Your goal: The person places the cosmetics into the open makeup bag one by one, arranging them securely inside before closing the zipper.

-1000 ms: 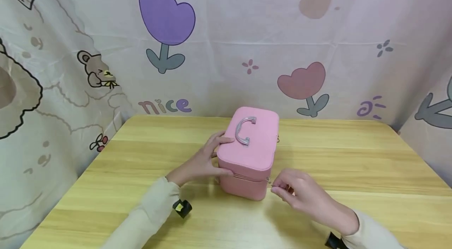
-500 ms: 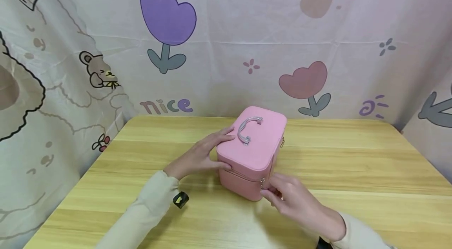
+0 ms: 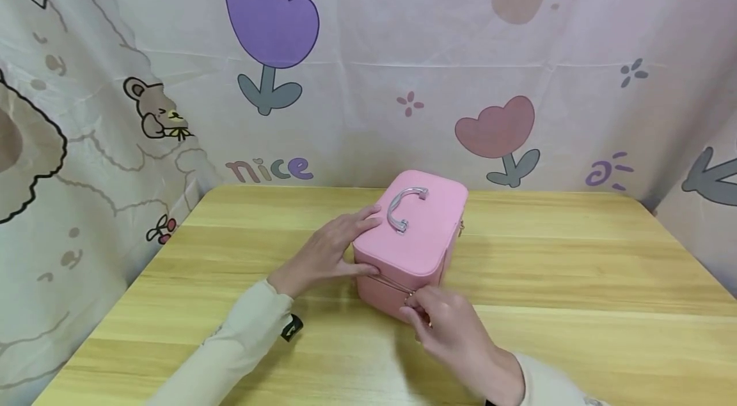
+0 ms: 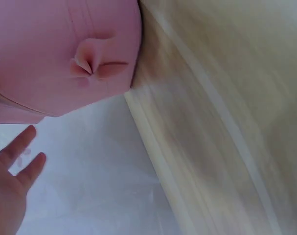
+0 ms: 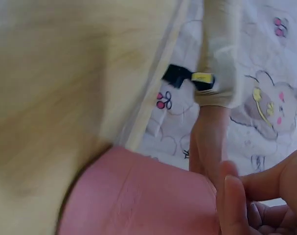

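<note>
A pink zippered case (image 3: 414, 227) with a silver handle (image 3: 397, 208) on its lid stands on the table. My left hand (image 3: 328, 249) steadies its left side: fingers reach over the lid's edge, and the thumb lies along the front near the zipper. Some of those fingers show extended in the left wrist view, beside the case (image 4: 35, 58) and its pink bow (image 4: 92, 63). At the front right corner, the thumb and forefinger of my right hand (image 3: 451, 329) pinch the zipper pull (image 3: 409, 296), mostly hidden by the fingers. The right wrist view shows this thumb and finger together above the case (image 5: 148, 196).
The wooden table (image 3: 576, 265) extends on both sides of the case. A patterned cloth (image 3: 368, 73) hangs behind it and at the sides. A second zipper pull (image 3: 461, 227) hangs on the case's right side. A black strap piece (image 3: 292, 327) is at my left sleeve.
My right hand has moved left with the zipper pull, from the right corner onto the front of the case. The case has turned slightly, and its far end has shifted right.
</note>
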Available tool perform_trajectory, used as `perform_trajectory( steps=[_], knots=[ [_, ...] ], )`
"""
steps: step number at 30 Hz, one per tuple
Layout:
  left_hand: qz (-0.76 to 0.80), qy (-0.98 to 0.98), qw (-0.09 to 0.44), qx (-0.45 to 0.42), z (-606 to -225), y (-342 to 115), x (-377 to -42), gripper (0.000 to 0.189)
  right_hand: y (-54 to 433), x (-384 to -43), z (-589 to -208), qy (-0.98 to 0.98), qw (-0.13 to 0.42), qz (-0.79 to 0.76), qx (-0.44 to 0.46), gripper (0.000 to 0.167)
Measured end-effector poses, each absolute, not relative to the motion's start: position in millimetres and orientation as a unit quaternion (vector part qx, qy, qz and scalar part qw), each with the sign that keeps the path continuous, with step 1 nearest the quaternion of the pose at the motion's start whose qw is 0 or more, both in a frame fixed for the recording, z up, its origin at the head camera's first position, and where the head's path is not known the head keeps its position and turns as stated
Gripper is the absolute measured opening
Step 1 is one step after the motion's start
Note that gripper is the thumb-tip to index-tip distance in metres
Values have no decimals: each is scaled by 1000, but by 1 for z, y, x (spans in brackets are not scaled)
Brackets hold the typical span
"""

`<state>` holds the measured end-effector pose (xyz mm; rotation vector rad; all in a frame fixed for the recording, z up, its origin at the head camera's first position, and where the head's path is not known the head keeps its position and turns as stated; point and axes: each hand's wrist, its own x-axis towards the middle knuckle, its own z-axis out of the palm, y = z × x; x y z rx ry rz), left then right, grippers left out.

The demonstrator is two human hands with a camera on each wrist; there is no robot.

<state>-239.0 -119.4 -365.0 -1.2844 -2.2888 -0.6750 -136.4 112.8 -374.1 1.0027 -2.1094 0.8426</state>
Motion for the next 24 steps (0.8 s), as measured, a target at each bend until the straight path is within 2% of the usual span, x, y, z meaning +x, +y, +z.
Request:
perform_trajectory(
  steps=[2,4,5,8,11,14,16,21,24],
  knots=[
    [-248,-828,208,-457,-365,-119,-237,80,109,-138,-376,-794,369,285,390,23],
    [-253,-836,197,-445,-364,-118,-234,80,105,-138,-375,-790,404,246,389,39],
    [-257,-841,189,-437,-364,-117,-232,80,103,-138,-374,-792,409,234,387,48],
    [-264,-856,168,-412,-363,-115,-224,79,101,-136,-372,-801,407,213,383,51],
    [-264,-866,160,-393,-363,-112,-215,78,106,-135,-369,-807,382,221,392,31],
    [-235,-875,178,-384,-362,-110,-206,80,119,-134,-366,-811,345,245,405,6],
    [-204,-878,195,-388,-361,-110,-203,86,131,-133,-365,-814,325,259,406,4],
    [-180,-858,218,-430,-360,-116,-200,93,156,-134,-363,-824,316,270,384,43],
    [-212,-836,222,-455,-362,-122,-201,92,164,-136,-362,-828,311,266,382,46]
  ],
)
